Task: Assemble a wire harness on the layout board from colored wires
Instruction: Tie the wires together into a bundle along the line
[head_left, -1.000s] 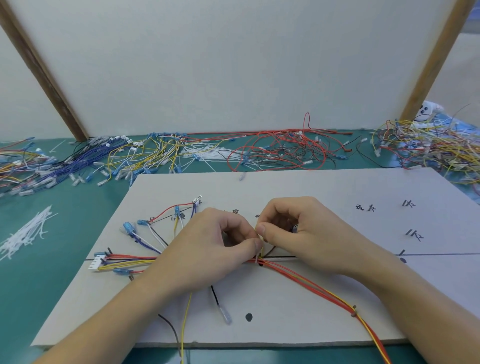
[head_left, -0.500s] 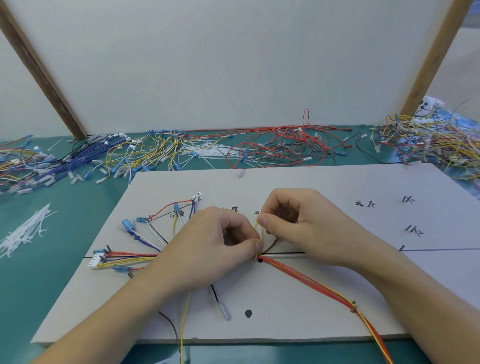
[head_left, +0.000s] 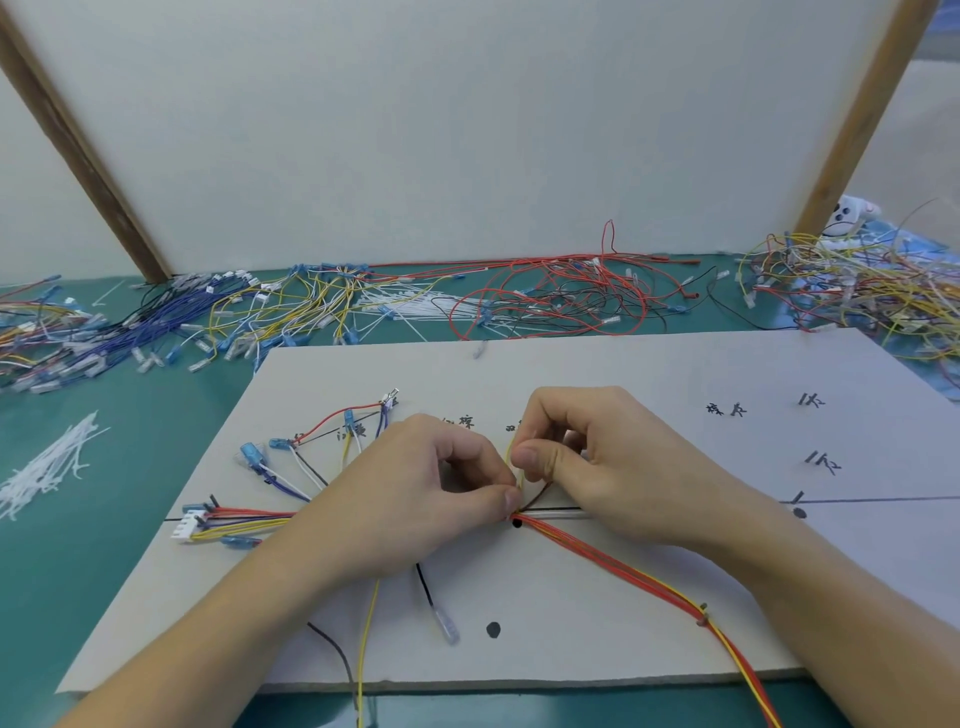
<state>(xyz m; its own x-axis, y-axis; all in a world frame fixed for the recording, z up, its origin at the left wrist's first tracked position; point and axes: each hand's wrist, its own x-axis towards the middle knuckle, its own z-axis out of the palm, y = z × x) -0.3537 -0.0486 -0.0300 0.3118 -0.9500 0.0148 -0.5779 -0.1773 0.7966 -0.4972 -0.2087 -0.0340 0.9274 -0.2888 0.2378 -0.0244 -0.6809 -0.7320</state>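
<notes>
At the layout board's (head_left: 623, 374) centre, the left hand (head_left: 410, 499) and right hand (head_left: 597, 467) pinch the wire bundle (head_left: 613, 564) together, apparently binding a junction; cinching it likely comes next.

Both forearms reach inward over the layout board (head_left: 623, 374). The left hand (head_left: 410, 499) and right hand (head_left: 602, 467) meet at its middle — fingers curled, thumbs and forefingers pinching, tips almost touching.
</notes>
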